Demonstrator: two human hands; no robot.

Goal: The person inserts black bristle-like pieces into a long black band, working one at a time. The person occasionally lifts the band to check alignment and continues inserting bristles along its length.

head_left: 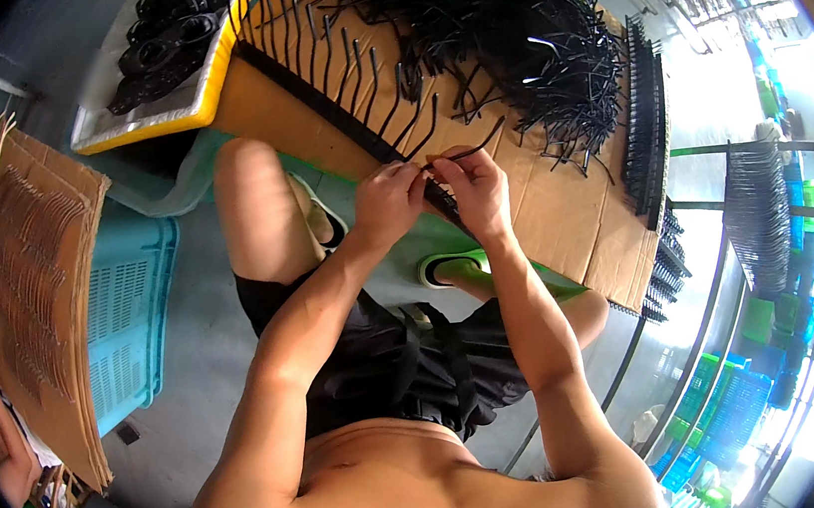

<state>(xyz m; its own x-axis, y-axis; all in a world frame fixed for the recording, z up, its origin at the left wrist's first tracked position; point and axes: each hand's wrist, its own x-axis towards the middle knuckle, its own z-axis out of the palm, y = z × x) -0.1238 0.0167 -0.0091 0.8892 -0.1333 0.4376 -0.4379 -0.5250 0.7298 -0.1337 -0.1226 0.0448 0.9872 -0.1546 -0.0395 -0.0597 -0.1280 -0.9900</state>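
Observation:
My right hand (pixel 476 192) pinches a thin black bent strip (pixel 492 137), whose free end points up and to the right. Close beside it, my left hand (pixel 387 204) is closed with its fingertips at a long black bar (pixel 336 114); what lies between those fingers is hidden. The bar runs diagonally along the near edge of the cardboard-covered table (pixel 555 216). Several similar bent strips (pixel 374 82) stand in a row along the bar, to the left of my hands. Beyond them spreads a large heap of loose black strips (pixel 502 32).
A yellow-rimmed tray (pixel 213 93) of black parts stands at the far left. Filled black bars (pixel 644 122) line the table's right end. Left are a stack of cardboard sheets (pixel 90 250) bearing strips, a turquoise crate (pixel 132 310) and another person's arm (pixel 7 430). Racks (pixel 759 214) stand right.

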